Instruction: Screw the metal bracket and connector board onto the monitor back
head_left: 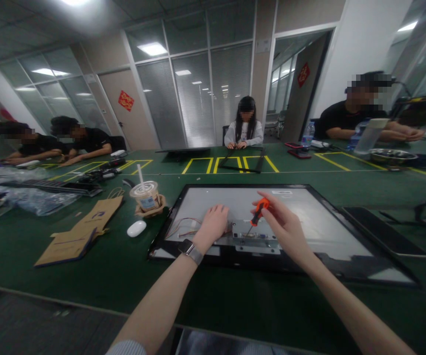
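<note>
A flat monitor panel (309, 212) lies face down on the green table in front of me, with a metal board cover (257, 240) near its front edge and thin coloured wires (183, 228) to the left. My right hand (284, 224) grips an orange-handled screwdriver (259, 211), tip down on the metal cover. My left hand (214, 223), with a watch on the wrist, rests curled on the panel just left of the cover, fingers pressed down against it.
A plastic drink cup with a straw (145, 195), a white mouse (136, 228) and a brown paper bag (83, 229) lie to the left. A black bezel (384, 231) sits right of the panel. Several people sit around the table; a metal bowl (393, 156) stands at far right.
</note>
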`<state>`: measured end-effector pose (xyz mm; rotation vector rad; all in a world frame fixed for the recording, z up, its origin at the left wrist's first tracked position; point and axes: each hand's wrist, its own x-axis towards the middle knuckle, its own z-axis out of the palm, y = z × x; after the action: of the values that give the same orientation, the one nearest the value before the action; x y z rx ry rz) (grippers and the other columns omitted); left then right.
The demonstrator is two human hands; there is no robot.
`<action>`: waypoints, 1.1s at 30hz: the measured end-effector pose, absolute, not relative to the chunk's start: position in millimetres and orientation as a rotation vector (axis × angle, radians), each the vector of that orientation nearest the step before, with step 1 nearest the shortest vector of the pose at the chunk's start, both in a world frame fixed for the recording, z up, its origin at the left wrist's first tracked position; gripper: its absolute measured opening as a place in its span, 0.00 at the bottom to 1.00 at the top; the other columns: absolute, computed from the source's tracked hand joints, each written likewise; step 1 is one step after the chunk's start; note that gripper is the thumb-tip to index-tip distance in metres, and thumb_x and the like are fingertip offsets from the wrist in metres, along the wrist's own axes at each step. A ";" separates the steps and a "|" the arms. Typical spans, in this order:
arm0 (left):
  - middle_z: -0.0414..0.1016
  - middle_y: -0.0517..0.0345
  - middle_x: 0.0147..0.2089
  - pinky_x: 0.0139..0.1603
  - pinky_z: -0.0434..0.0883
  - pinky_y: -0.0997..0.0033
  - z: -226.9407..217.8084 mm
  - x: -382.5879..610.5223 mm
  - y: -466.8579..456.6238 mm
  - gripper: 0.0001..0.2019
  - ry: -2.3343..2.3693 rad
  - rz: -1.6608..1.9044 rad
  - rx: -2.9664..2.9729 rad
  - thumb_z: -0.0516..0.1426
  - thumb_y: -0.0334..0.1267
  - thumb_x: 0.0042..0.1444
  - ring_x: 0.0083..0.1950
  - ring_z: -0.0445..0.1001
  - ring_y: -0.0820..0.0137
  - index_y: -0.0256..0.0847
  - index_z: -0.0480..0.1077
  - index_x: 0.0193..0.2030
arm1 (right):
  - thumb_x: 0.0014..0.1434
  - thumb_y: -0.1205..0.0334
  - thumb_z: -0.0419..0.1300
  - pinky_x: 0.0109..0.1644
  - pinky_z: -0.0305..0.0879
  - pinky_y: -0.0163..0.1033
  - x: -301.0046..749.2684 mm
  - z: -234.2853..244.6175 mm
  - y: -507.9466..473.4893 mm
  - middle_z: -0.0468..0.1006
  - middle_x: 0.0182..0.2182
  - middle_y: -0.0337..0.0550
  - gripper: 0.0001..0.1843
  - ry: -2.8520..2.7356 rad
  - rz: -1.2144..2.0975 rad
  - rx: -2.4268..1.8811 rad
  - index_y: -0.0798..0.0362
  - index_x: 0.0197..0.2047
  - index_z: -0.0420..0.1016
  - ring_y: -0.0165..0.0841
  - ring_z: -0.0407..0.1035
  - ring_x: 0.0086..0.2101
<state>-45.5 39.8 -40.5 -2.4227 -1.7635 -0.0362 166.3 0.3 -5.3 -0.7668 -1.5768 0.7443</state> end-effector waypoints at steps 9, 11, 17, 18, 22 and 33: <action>0.68 0.42 0.61 0.60 0.66 0.61 -42.3 -46.2 41.3 0.22 -1.764 -0.057 -2.440 0.61 0.29 0.58 0.62 0.69 0.58 0.38 0.62 0.58 | 0.63 0.55 0.64 0.31 0.77 0.40 169.8 -1.4 -2.2 0.75 0.39 0.43 0.17 -1.414 0.298 -0.910 0.46 0.55 0.76 0.36 0.74 0.35; 0.69 0.42 0.61 0.60 0.66 0.61 -41.2 -46.1 40.5 0.22 -1.771 -0.060 -2.440 0.61 0.29 0.59 0.62 0.69 0.58 0.38 0.62 0.58 | 0.63 0.56 0.64 0.29 0.76 0.39 172.4 1.6 -2.9 0.73 0.37 0.43 0.16 -1.413 0.151 -0.907 0.46 0.54 0.77 0.34 0.72 0.33; 0.69 0.41 0.61 0.61 0.66 0.60 -38.9 -46.2 39.0 0.20 -1.752 -0.050 -2.441 0.59 0.27 0.60 0.62 0.69 0.57 0.37 0.63 0.58 | 0.63 0.60 0.63 0.30 0.74 0.42 175.6 5.5 0.6 0.73 0.32 0.42 0.12 -1.446 -0.121 -0.894 0.47 0.50 0.80 0.34 0.68 0.28; 0.69 0.41 0.61 0.60 0.67 0.59 -39.0 -46.1 39.1 0.19 -1.752 -0.048 -2.438 0.59 0.27 0.60 0.62 0.69 0.57 0.38 0.63 0.58 | 0.63 0.60 0.63 0.30 0.73 0.42 175.6 5.1 1.5 0.73 0.31 0.42 0.12 -1.447 -0.139 -0.898 0.47 0.49 0.80 0.34 0.68 0.27; 0.69 0.42 0.61 0.60 0.67 0.59 -39.4 -45.8 39.1 0.18 -1.755 -0.049 -2.433 0.57 0.28 0.61 0.62 0.69 0.58 0.39 0.63 0.58 | 0.63 0.60 0.63 0.30 0.73 0.43 175.7 2.9 3.6 0.73 0.30 0.41 0.11 -1.460 -0.158 -0.894 0.46 0.49 0.81 0.34 0.68 0.27; 0.69 0.42 0.61 0.61 0.67 0.61 -38.4 -45.5 37.6 0.18 -1.754 -0.068 -2.432 0.55 0.26 0.62 0.63 0.68 0.58 0.38 0.64 0.58 | 0.64 0.62 0.63 0.29 0.73 0.42 175.2 1.9 2.8 0.72 0.31 0.41 0.12 -1.491 -0.148 -0.863 0.46 0.50 0.80 0.34 0.68 0.27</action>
<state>-45.5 37.6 -38.4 -2.4325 -1.7544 -0.0680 175.2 2.8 1.9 -0.8632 -1.4914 -0.1484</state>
